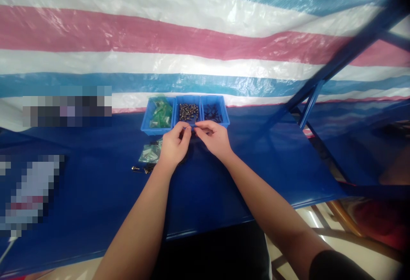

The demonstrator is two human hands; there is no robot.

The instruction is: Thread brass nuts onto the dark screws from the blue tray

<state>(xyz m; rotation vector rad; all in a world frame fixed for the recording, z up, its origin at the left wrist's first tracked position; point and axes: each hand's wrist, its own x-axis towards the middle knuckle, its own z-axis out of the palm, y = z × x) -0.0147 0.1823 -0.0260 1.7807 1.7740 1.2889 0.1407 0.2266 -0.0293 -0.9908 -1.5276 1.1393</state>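
My left hand (176, 142) and my right hand (214, 137) meet just in front of three blue bins, fingertips pinched and almost touching. Whatever sits between the fingers is too small to make out. Behind them, the middle bin (188, 97) contains many small brass-coloured metal parts (188, 112). The right bin (226, 115) holds small dark parts (213, 112). Green and clear plastic packets (162, 114) fill the left bin (145, 123). Beside my left hand, a clear packet (150, 153) lies on the table near a dark piece with a gold-coloured end (136, 169).
The blue table (205, 203) runs across the view, with a striped plastic sheet (192, 41) hanging behind. Blue metal frame bars (333, 62) slant up at the right. Two blurred-out items lie on the left. A wooden chair (344, 218) stands at the lower right.
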